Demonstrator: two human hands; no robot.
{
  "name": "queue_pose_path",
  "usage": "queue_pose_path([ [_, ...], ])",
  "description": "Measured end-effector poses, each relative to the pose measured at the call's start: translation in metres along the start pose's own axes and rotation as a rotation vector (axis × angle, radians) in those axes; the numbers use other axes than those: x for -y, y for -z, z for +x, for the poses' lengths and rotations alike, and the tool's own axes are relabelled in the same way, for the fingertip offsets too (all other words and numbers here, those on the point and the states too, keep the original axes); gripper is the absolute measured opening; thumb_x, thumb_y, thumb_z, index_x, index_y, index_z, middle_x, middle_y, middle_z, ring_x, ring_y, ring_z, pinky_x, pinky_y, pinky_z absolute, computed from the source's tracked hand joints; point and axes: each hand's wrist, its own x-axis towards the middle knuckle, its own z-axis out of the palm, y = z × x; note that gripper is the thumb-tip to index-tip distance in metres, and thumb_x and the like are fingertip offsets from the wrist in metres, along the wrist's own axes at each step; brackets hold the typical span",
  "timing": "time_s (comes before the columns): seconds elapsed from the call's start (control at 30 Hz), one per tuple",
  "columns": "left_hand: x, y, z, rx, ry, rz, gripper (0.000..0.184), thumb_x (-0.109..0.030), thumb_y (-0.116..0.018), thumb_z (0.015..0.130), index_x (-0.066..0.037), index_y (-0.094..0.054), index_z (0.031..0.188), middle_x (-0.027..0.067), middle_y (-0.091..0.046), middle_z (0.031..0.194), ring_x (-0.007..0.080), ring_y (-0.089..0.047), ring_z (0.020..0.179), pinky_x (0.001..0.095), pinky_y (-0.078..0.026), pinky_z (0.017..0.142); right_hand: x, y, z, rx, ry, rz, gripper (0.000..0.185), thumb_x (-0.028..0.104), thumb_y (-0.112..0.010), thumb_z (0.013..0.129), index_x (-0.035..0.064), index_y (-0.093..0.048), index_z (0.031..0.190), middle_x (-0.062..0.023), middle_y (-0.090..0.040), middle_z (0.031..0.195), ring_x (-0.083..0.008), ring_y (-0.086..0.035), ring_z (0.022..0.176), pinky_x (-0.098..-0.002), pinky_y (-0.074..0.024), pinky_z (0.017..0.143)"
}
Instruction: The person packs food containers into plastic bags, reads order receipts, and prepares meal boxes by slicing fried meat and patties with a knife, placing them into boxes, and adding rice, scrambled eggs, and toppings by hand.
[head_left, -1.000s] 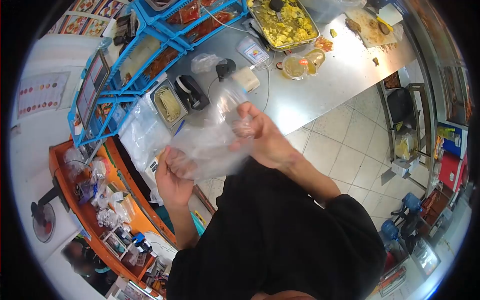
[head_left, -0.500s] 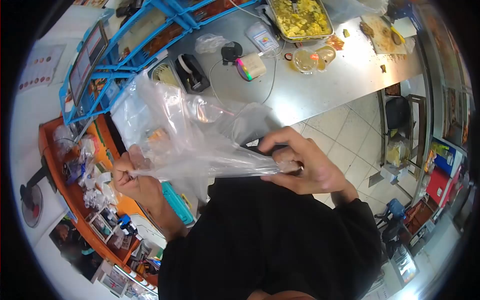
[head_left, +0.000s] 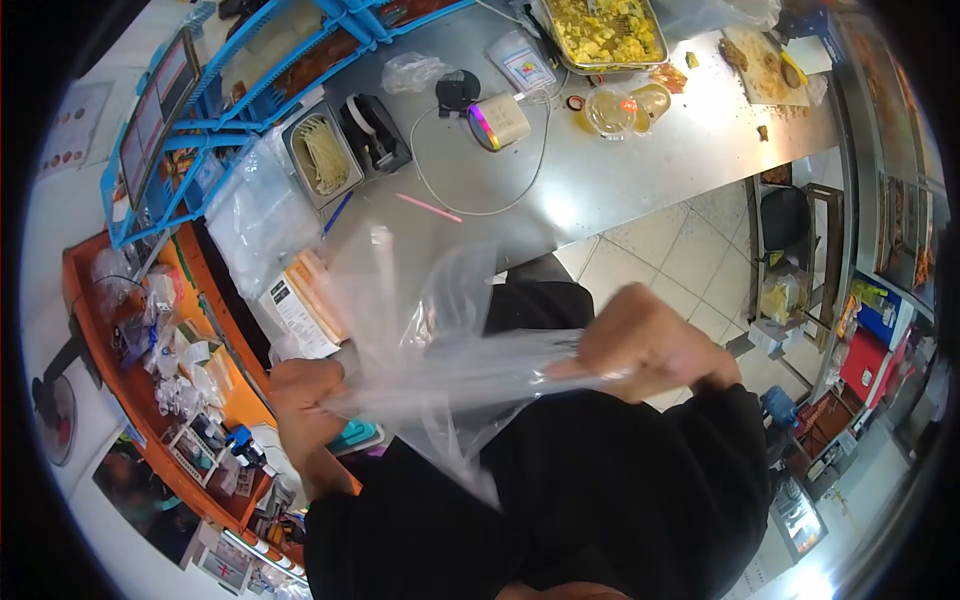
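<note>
A clear plastic bag [head_left: 430,370] is stretched sideways in front of my black shirt, blurred by motion. At its left end, my left hand [head_left: 305,400] is closed on the film. The opposite end is gripped in my right hand [head_left: 640,345], fingers curled into a fist. Loose folds of the bag rise toward the counter and hang down over the shirt. Behind my left hand stands a white and orange box [head_left: 305,305], close to a stack of clear plastic bags [head_left: 250,215].
The steel counter [head_left: 620,165] holds a tray of yellow food pieces [head_left: 605,35], lidded cups [head_left: 612,108], a cabled white device [head_left: 500,122], a tape dispenser [head_left: 375,135], a container of thin sticks [head_left: 325,160] and a pink straw [head_left: 428,207]. Blue racks [head_left: 215,130] stand at upper left.
My right hand has turned from an open-sided grip into a fist on the bag. My left hand has shifted right and down. The bag has lowered, uncovering the box, stick container and straw.
</note>
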Motion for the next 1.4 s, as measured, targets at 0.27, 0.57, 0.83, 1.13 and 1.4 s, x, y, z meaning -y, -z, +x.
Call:
queue_pose_path([
  [0.27,0.05,0.018,-0.036,-1.087,0.476,-0.227,0.019,-0.005,-0.07,0.071,-0.006,-0.051,0.067,0.0021,-0.05,0.059,0.0126,-0.05,0.053,0.0258,-0.037,0.05,-0.013,0.041,0.016,-0.126,-0.092,-0.213,0.054,0.028,-0.089,0.066,0.0051,-0.063,0.106,-0.0119,-0.064,0.104,-0.0299,-0.06,0.099,-0.0383,-0.0457,0.089],
  [0.57,0.081,0.022,0.005,-0.993,0.637,-0.196,0.021,-0.008,-0.073,0.078,-0.003,-0.059,0.092,0.0031,-0.059,0.081,0.0123,-0.055,0.069,0.0247,-0.043,0.062,-0.257,0.187,0.01,-0.365,-0.451,-1.347,0.092,0.017,-0.086,0.058,0.0138,-0.042,0.139,-0.0148,-0.047,0.13,-0.0364,-0.044,0.124,-0.0479,-0.0371,0.103],
  [0.83,0.109,-0.02,0.036,-0.506,0.664,-0.201,0.059,-0.012,-0.07,0.088,-0.007,-0.044,0.14,0.0118,-0.047,0.136,0.0227,-0.043,0.124,0.0308,-0.035,0.103,-0.113,0.085,0.029,-0.463,-0.326,-0.521,0.077,0.009,-0.085,0.063,0.0049,-0.043,0.128,-0.0147,-0.052,0.116,-0.0262,-0.056,0.103,-0.0376,-0.0509,0.088],
  [1.13,0.051,-0.073,0.069,-0.119,0.164,0.035,0.072,0.005,-0.064,0.08,-0.014,-0.04,0.145,0.0101,-0.05,0.099,0.0235,-0.055,0.08,0.0346,-0.048,0.079,-0.171,-0.075,0.127,-0.135,-0.231,-0.006,0.059,0.011,-0.072,0.08,0.0101,-0.047,0.134,-0.0109,-0.053,0.124,-0.0205,-0.051,0.116,-0.0408,-0.0453,0.095],
  [1.4,0.08,-0.167,0.035,-0.486,0.616,-1.356,0.017,-0.009,-0.067,0.091,-0.003,-0.056,0.103,0.0044,-0.057,0.088,0.0115,-0.057,0.075,0.0256,-0.049,0.063,-0.171,-0.094,0.182,-0.891,-0.195,0.655,0.06,0.007,-0.055,0.093,0.0166,-0.02,0.142,-0.0129,-0.045,0.13,-0.0217,-0.049,0.116,-0.0347,-0.0458,0.093],
])
